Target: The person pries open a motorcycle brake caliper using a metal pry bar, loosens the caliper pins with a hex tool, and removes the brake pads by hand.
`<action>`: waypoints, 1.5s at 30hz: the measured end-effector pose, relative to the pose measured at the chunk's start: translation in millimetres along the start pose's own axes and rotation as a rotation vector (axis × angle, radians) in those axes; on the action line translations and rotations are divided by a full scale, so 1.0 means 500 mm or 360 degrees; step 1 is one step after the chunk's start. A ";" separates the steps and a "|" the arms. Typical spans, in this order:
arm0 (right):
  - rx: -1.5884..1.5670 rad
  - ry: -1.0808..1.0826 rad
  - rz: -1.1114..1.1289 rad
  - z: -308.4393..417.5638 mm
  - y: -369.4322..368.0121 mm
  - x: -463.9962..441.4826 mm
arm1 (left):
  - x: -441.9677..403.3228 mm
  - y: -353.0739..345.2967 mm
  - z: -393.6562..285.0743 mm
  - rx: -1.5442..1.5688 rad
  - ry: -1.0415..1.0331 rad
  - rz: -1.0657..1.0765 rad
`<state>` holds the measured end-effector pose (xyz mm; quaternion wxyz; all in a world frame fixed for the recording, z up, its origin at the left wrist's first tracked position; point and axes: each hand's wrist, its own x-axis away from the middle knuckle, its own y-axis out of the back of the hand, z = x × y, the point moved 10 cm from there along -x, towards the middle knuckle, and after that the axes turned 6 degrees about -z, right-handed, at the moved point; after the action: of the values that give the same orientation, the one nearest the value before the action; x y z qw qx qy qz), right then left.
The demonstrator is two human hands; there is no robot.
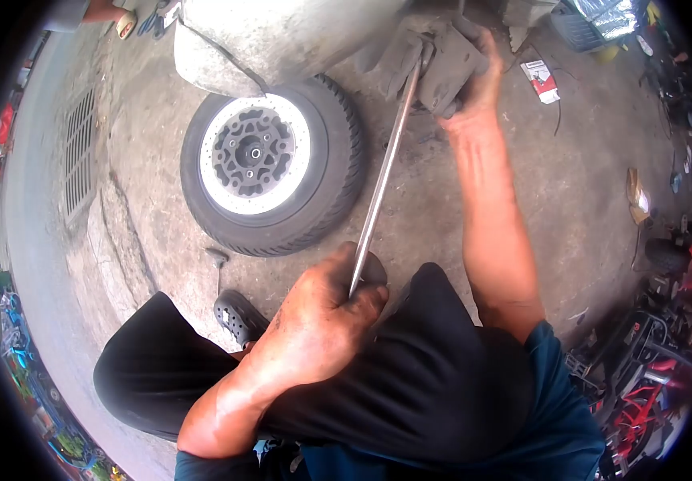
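My left hand (318,313) is closed round the lower end of a long, thin metal rod (384,176), which slants up and to the right. Its far end meets a dark grey, dirty part (450,68) under a pale, scuffed body panel (282,40). Up there my right hand (478,84) grips the right side of that grey part, with some fingers hidden behind it. Just left of the rod, a wheel with a black tyre (334,172) and a silver rim lies on its side, partly under the panel.
A red and white packet (540,82) lies on the concrete at the right. A small tool (218,260) rests by my shoe (239,315). A floor grate (80,152) is at the left. Another person's foot (125,24) shows top left. Clutter and red parts (643,409) line the right.
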<state>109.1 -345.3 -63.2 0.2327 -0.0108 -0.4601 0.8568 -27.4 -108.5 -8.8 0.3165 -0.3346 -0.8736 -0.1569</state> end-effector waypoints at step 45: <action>0.0204 -0.0002 0.0005 0.002 -0.032 0.041 | 0.010 0.013 0.016 -0.0210 0.0228 0.0154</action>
<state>96.9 -330.2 -46.1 0.2313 0.0039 -0.4043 0.8849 -29.3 -97.6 -11.0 0.3628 -0.3844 -0.8193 -0.2222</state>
